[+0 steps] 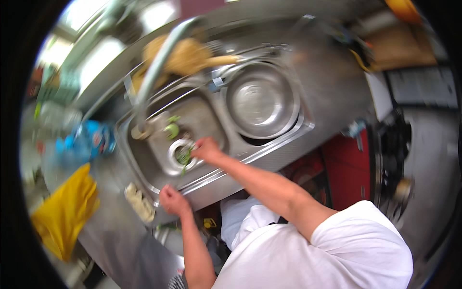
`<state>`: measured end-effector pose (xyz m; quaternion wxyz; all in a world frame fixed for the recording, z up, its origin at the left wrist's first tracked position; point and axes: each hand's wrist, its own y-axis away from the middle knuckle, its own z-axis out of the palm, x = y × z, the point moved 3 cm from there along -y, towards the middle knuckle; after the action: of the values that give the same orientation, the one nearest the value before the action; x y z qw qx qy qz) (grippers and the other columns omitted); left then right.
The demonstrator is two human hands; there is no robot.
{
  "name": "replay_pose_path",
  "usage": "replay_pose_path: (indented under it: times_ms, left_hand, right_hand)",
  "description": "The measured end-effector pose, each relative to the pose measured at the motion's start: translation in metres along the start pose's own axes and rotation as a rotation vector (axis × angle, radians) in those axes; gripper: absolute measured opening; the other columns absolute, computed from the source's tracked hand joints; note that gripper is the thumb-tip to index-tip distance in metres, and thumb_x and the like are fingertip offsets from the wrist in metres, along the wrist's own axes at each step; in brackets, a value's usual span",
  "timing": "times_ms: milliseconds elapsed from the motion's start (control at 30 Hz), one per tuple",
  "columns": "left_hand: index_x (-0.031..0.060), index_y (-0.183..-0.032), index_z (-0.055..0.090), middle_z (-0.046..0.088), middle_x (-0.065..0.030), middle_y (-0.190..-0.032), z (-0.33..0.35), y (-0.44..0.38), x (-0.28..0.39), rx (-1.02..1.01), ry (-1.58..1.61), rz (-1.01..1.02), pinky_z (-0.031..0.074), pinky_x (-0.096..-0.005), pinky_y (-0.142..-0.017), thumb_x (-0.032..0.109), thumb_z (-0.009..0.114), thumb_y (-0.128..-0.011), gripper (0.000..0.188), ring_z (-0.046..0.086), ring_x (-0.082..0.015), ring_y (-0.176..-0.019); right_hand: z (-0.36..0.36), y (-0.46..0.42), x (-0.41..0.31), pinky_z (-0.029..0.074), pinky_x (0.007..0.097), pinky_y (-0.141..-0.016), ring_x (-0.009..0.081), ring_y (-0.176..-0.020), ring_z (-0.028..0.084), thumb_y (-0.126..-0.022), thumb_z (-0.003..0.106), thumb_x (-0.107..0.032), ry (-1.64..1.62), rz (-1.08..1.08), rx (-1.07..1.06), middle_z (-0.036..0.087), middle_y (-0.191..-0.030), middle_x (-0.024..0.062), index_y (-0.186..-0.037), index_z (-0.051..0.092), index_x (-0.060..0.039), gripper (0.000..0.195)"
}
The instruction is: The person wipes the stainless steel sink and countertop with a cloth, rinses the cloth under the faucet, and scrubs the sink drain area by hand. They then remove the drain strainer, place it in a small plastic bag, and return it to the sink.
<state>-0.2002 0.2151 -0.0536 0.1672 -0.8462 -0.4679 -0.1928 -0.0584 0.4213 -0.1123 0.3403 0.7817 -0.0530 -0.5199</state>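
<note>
My right hand reaches into the left basin of a double stainless steel sink. Its fingertips pinch some green vegetable scraps at the round drain. Just behind the drain lie a pale green vegetable piece and some dark bits. My left hand is at the front left corner of the sink rim, fingers curled. Blur hides whether it holds anything. A large round metal bowl fills the right basin.
A curved faucet arches over the left basin. Yellow rubber gloves, a worn sponge or cloth and a blue-labelled plastic bottle are on the left. Tan utensils lie behind the sink. A black stove grate stands to the right.
</note>
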Motion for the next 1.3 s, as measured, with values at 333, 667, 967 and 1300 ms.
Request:
replay_pose_path:
  times_ms: [333,667,967,1300]
  left_hand:
    - [-0.0002,-0.12,0.06,0.06,-0.0065,-0.103,-0.034,0.003,0.029,-0.247,0.349,0.063,0.047,-0.033,-0.082,0.014,0.061,-0.101,0.024,0.053,-0.0185,-0.09]
    - [0.0005,-0.113,0.061,0.06,-0.0081,-0.105,-0.021,0.162,0.306,-0.788,0.633,0.426,0.048,-0.0297,-0.078,0.001,0.064,-0.095,0.018,0.057,-0.0169,-0.088]
    - [0.0025,-0.126,0.061,0.065,-0.0085,-0.107,0.141,0.405,0.491,-1.586,0.637,0.377,0.055,-0.0313,-0.086,0.01,0.068,-0.098,0.03,0.065,-0.0183,-0.097]
    - [0.005,-0.134,0.058,0.066,-0.0083,-0.121,0.279,0.477,0.543,-1.561,0.487,-0.511,0.053,-0.035,-0.085,0.033,0.063,-0.103,0.042,0.067,-0.0177,-0.101]
  right_hand:
    - [-0.159,0.123,-0.041,0.033,0.0223,-0.046,0.0048,-0.055,0.051,-0.082,0.078,-0.011,-0.68,0.153,-0.159,0.059,-0.064,-0.0013,-0.075,0.066,-0.0073,0.014]
    - [-0.5,0.236,0.062,0.036,0.0183,-0.048,0.0047,-0.062,0.055,-0.086,0.078,-0.006,-0.988,-0.032,0.515,0.065,-0.08,0.0002,-0.095,0.066,-0.0047,0.015]
    - [-0.688,0.234,0.239,0.045,0.0203,-0.06,0.0038,-0.067,0.058,-0.091,0.077,-0.006,-0.439,-0.3,1.305,0.067,-0.079,-0.0006,-0.093,0.066,-0.0031,0.012]
    - [-0.668,0.192,0.302,0.059,0.0427,-0.08,0.036,-0.098,0.069,-0.082,0.069,0.007,0.342,-0.304,1.237,0.068,-0.114,0.0143,-0.097,0.067,-0.0035,0.018]
